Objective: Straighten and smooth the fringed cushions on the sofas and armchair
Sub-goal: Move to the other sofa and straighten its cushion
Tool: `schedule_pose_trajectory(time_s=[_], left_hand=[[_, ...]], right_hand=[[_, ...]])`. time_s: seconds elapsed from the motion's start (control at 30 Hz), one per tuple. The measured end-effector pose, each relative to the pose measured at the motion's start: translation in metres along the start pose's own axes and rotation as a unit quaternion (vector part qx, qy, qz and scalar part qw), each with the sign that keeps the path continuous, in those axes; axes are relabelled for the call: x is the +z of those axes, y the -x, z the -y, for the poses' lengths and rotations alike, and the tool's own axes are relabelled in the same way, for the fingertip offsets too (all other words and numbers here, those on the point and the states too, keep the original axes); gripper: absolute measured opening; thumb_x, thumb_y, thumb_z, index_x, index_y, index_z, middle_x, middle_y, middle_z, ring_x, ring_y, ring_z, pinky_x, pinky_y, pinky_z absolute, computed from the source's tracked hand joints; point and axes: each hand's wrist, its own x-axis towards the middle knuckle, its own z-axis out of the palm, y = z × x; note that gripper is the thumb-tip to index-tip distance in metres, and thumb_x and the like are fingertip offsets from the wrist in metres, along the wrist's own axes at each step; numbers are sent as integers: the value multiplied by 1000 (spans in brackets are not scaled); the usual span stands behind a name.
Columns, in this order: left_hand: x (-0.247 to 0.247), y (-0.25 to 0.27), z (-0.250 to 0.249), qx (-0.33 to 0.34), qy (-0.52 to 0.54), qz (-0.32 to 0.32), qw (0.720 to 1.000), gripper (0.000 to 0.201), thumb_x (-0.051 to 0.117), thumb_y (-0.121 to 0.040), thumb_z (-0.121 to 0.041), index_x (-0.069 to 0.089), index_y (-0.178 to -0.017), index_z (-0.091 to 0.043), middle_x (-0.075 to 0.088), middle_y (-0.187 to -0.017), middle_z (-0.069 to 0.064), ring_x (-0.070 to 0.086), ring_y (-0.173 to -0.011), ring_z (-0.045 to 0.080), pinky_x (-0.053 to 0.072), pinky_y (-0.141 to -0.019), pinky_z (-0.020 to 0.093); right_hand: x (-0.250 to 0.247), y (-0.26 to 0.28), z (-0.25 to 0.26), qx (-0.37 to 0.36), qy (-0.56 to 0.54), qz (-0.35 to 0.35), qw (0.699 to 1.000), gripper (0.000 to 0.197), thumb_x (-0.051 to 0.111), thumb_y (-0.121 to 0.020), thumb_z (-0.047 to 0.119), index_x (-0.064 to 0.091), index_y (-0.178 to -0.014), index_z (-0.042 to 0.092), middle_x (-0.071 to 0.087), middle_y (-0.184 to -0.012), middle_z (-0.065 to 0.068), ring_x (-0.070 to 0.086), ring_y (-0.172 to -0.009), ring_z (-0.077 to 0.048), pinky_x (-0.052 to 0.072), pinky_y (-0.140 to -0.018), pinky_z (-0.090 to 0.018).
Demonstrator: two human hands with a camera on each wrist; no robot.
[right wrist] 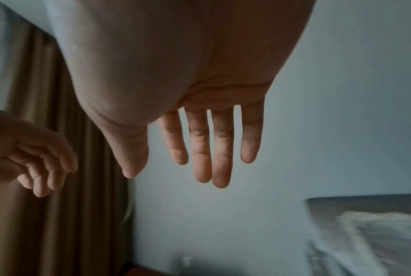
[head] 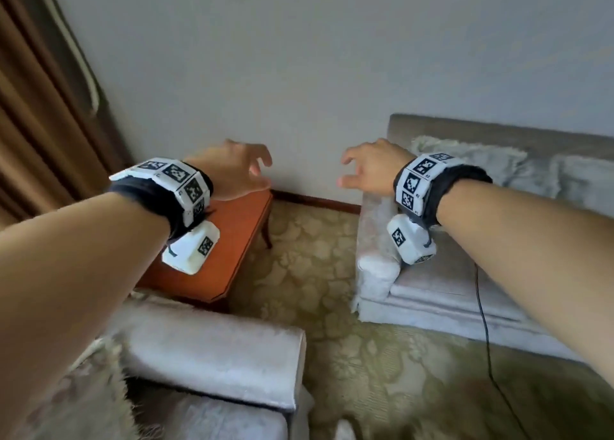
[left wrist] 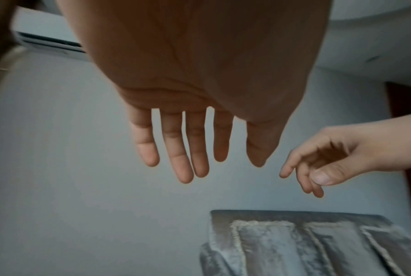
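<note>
Both my arms reach forward in the air, and neither hand touches any cushion. My left hand [head: 247, 170] hovers over a side table, fingers loosely spread and empty; the left wrist view shows its fingers [left wrist: 187, 149] straight. My right hand [head: 360, 170] is raised above the sofa's armrest [head: 375, 240], also empty, with straight fingers [right wrist: 199, 149]. Pale grey fringed cushions [head: 468, 160] lean in a row against the back of the sofa [head: 442, 287] on the right, also seen as cushions [left wrist: 294, 246]. Another fringed cushion [head: 83, 396] lies on the armchair [head: 212, 353] at bottom left.
An orange-brown wooden side table [head: 232, 240] stands in the corner between armchair and sofa. A brown curtain [head: 36, 107] hangs at the left. A black cable [head: 485, 326] runs down across the sofa seat to the patterned carpet [head: 319, 273]. A grey wall stands behind.
</note>
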Motion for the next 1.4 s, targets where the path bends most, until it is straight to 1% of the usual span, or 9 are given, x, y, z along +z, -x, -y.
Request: schedule_pose_trajectory(time_s=[0.2,0.3,0.4,0.53,0.7,0.87,1.07,1.2,1.4], left_hand=[[7,-141,-139,148,-53,55,986,40,58,-90,-56,56,-125,-36,65,-98,-21,63,-104,15,49,-99,42],[15,-205,-196,205,-99,75,971,40,58,-91,-54,55,-127,-36,69,-106,-17,64,-102,15,50,-96,42],[20,-260,-239,239,-118,71,961,40,57,-93,-53,54,-128,-34,69,-109,-15,62,-98,13,50,-95,39],[35,-324,-281,260,-115,80,955,40,58,-92,-52,55,-128,-35,70,-108,-16,62,-98,14,50,-95,39],[60,-387,-321,286,-123,115,943,39,57,-91,-55,54,-126,-38,69,-105,-18,62,-101,13,50,-96,42],[83,-444,-349,316,-115,131,933,40,57,-92,-53,55,-128,-36,68,-106,-17,62,-100,13,50,-96,39],[110,-534,-358,337,-89,135,928,43,58,-92,-54,55,-130,-35,70,-108,-15,62,-98,14,50,-94,36],[124,-601,-352,328,-76,144,931,43,58,-92,-54,54,-131,-35,70,-109,-14,63,-100,15,50,-95,39],[161,-680,-366,323,-91,167,927,45,56,-92,-58,53,-131,-36,70,-112,-14,62,-102,16,49,-96,42]], right_hand=[[-31,30,-159,98,1,-13,995,51,60,-90,53,62,-127,19,64,-124,-4,58,-113,-25,41,-86,-28],[-40,27,-230,147,3,-10,989,52,61,-90,52,61,-131,20,65,-123,-5,58,-113,-26,43,-85,-30],[-47,11,-291,180,8,-13,984,53,62,-86,55,61,-129,24,65,-119,-3,59,-107,-25,48,-85,-34],[-49,-2,-343,194,6,-7,981,54,61,-87,55,60,-130,23,66,-117,-2,58,-101,-21,44,-79,-31],[-47,-18,-394,198,13,19,980,56,60,-92,52,57,-135,18,64,-123,-1,56,-114,-22,37,-80,-27],[-33,-45,-444,226,16,51,973,57,60,-87,59,57,-132,24,65,-115,-1,57,-95,-19,50,-91,-39],[-35,-103,-508,244,38,65,967,56,58,-90,57,57,-133,21,66,-119,0,60,-101,-20,47,-86,-32],[-34,-157,-546,256,38,75,963,57,56,-88,61,55,-133,26,66,-117,-1,64,-96,-21,53,-88,-40],[-15,-199,-598,251,22,98,963,52,58,-91,55,56,-132,22,66,-117,2,53,-89,-14,50,-88,-35]])
